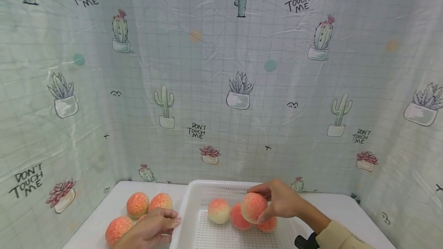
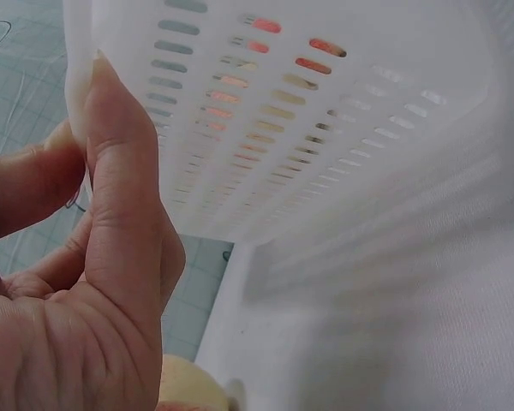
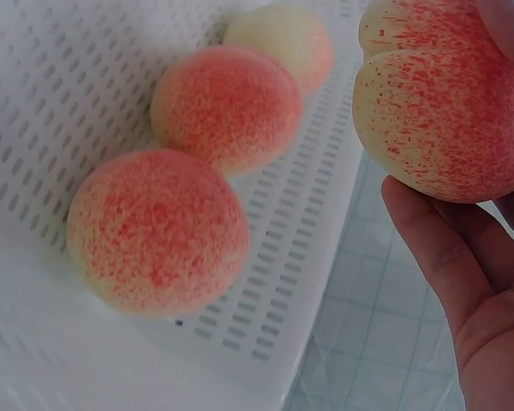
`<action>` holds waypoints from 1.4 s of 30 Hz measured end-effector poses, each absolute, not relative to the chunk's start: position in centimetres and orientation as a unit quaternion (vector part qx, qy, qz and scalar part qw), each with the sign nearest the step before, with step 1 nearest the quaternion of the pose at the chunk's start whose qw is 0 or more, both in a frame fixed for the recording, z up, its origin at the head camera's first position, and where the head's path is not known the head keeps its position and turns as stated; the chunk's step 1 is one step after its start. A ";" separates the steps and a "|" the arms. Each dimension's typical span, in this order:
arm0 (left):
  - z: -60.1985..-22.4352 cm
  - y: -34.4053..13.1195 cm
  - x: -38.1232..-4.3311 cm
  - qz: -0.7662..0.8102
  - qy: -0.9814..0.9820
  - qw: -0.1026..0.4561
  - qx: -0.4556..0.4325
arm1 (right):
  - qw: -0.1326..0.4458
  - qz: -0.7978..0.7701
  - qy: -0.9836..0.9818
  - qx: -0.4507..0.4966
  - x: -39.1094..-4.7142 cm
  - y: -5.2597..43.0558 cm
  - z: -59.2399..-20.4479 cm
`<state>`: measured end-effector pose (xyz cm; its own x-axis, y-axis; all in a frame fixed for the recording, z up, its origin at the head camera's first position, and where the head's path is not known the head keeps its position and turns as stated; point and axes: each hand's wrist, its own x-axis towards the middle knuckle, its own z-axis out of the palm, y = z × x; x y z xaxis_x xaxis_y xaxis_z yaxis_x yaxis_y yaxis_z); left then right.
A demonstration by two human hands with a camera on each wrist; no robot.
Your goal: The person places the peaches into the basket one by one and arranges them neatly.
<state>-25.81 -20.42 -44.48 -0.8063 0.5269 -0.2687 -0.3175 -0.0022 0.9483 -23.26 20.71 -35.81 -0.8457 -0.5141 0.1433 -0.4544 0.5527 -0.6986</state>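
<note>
My right hand [image 1: 282,199] grips a pink and cream peach [image 1: 254,205] above the white perforated plastic basket [image 1: 211,239]. In the right wrist view that peach [image 3: 445,103] rests between the fingers and thumb, raised over the basket. Inside the basket sit 3 more peaches: a paler one [image 1: 219,211] on the left, a redder one [image 1: 239,218] and one partly hidden [image 1: 268,224] behind the held peach. My left hand [image 1: 152,228] pinches the basket's left rim, as the thumb and fingers show in the left wrist view [image 2: 103,223].
Left of the basket, several peaches [image 1: 137,204] lie on the white table [image 1: 104,206], partly covered by my left hand. A cactus-print curtain [image 1: 221,126] stands behind and along both sides. A black strap device [image 1: 306,242] sits at my right wrist.
</note>
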 end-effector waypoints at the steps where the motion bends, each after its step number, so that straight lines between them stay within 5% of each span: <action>1: -44.4 -20.4 -25.8 0.704 0.640 0.299 0.080 | 0.040 -0.388 0.878 -0.278 -23.3 20.6 -35.9; 9: -44.4 -20.3 -25.9 0.724 0.601 0.331 0.076 | 0.063 -0.421 0.850 -0.309 -24.0 19.1 -36.8; 42: -44.6 -20.2 -26.0 0.726 0.608 0.312 0.073 | 0.088 -0.394 0.859 -0.314 -25.6 10.9 -38.3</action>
